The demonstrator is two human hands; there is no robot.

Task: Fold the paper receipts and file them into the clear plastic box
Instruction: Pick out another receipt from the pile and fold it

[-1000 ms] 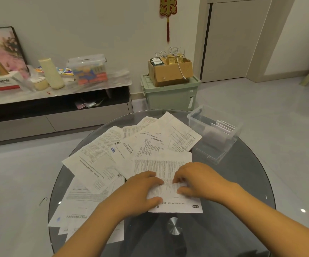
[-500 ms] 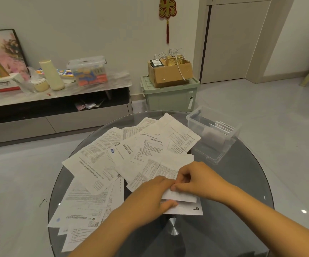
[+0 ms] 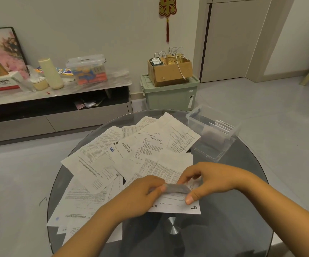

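Hands pinch one white printed paper receipt (image 3: 176, 203) mid-fold on the round dark glass desk (image 3: 242, 191): left hand (image 3: 140, 195) and right hand (image 3: 211, 179) at its raised crease; clear plastic box (image 3: 213, 132) sits beyond.

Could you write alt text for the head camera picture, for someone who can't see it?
Two hands, left and right, fold a paper receipt over a round glass table strewn with unfolded receipts. A clear plastic box holding folded papers sits at the table's far right.
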